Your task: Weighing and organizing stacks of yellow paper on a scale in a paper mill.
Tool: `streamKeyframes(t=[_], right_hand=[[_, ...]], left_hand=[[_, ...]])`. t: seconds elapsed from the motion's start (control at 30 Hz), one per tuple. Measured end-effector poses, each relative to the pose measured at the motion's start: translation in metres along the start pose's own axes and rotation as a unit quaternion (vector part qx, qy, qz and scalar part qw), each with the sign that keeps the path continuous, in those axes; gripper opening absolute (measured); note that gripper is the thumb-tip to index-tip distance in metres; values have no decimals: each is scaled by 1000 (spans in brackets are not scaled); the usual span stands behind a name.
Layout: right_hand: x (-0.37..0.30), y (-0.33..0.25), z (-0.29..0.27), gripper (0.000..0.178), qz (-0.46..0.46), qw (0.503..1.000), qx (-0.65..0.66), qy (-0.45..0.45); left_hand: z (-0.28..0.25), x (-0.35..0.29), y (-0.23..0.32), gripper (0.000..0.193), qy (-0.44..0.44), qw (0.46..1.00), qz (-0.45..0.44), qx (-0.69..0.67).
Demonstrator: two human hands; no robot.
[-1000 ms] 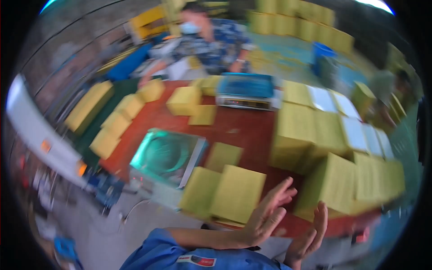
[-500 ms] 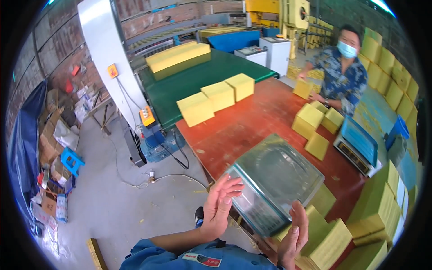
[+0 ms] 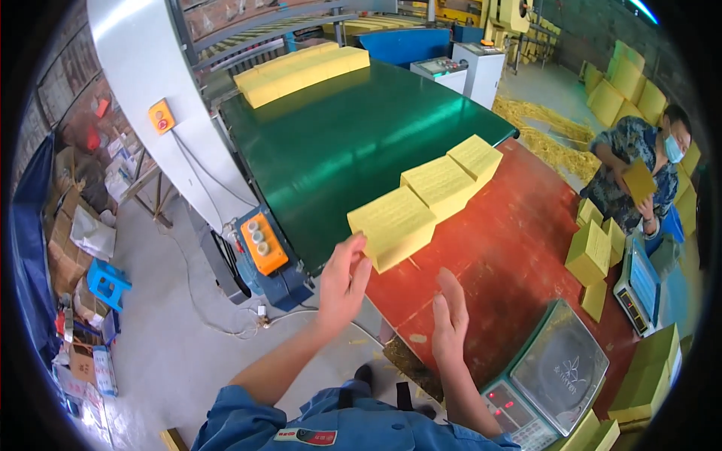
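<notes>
Since the frame half a second earlier, the view has turned leftward: the near scale [image 3: 553,368] has shifted from lower centre to lower right, and the left hand [image 3: 340,289] and right hand [image 3: 450,319] now appear close to the nearest yellow stack [image 3: 392,219]. Left fingers and thumb stand apart, with nothing clamped between them; the right fingers are extended, the thumb slightly off, the palm empty. The nearest stack, at the centre of the frame, lies above and to the right of the left fingertips and above and to the left of the right ones; the left hand is nearer, at its lower-left corner. Its longer side slants up to the right, in line with two further stacks [image 3: 451,177], along the seam between red table [image 3: 496,248] and green belt [image 3: 353,128]. Beyond, a yellow row [image 3: 304,74] lies at upper left; at right, a co-worker [image 3: 605,161] holds a yellow block [image 3: 639,180]. Contact at the left fingertips cannot be told; the nearest stack's far side and underside are hidden
</notes>
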State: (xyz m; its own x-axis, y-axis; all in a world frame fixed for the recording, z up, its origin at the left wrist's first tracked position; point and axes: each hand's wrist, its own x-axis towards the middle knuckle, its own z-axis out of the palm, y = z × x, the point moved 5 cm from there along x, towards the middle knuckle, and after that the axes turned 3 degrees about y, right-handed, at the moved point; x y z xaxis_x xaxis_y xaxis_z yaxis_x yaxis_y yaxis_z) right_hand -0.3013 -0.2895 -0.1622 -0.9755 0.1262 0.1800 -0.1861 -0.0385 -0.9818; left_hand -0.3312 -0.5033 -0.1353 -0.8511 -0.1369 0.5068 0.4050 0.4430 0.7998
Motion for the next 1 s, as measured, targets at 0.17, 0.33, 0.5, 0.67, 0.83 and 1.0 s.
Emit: streamKeyframes(t=[0.17,0.33,0.5,0.67,0.83,1.0], right_hand=[[65,66,47,58,87,994,52,41],[81,97,73,63,176,975,96,94],[51,122,72,59,113,986,57,110],[-36,95,37,55,101,983,69,134],[-126,70,-1,53,158,965,112,178],[-186,77,-38,44,238,926,120,268]], left_hand=[[15,107,-93,59,-71,983,-13,171],[45,135,-158,60,-402,858,-317,-40],[45,105,-140,50,-377,875,-296,-69],[31,33,-81,56,-397,881,-259,8],[43,-44,-39,59,-419,880,-214,-59],[64,-88,-8,59,-447,867,-212,-65]])
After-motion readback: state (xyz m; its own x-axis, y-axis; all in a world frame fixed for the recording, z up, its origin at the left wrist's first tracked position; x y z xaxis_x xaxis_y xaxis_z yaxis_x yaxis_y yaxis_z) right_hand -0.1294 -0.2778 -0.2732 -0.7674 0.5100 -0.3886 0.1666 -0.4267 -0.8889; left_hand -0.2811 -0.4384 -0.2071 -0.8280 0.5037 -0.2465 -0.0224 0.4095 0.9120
